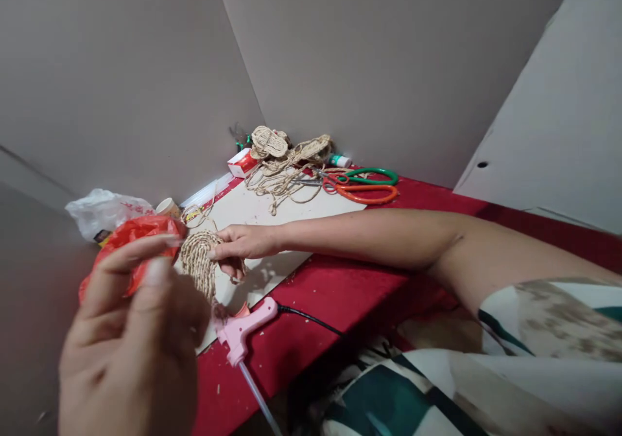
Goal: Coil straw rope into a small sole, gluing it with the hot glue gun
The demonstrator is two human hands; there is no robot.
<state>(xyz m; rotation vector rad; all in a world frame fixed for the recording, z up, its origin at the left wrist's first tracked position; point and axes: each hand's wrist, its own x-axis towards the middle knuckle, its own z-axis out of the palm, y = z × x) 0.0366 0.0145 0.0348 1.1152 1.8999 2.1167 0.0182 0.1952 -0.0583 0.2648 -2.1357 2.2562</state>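
My right hand [243,245] reaches across the red table [321,300] and pinches the edge of a coiled, woven jute oval [198,264], holding it over a white board [272,219]. Close to the camera at the lower left is my left hand [131,352], raised and blurred. Its fingers are curled with the tips near each other, just left of the jute oval, and I cannot make out anything between them. A pink glue gun [243,329] with a black cord lies on the board's near corner, just below the oval.
At the back of the board lie a pile of jute twine [286,164], orange scissors [362,193], green scissors [372,177] and a red-and-white box [241,162]. A red plastic bag [138,229] and a white bag [104,209] sit left. Grey walls enclose the corner.
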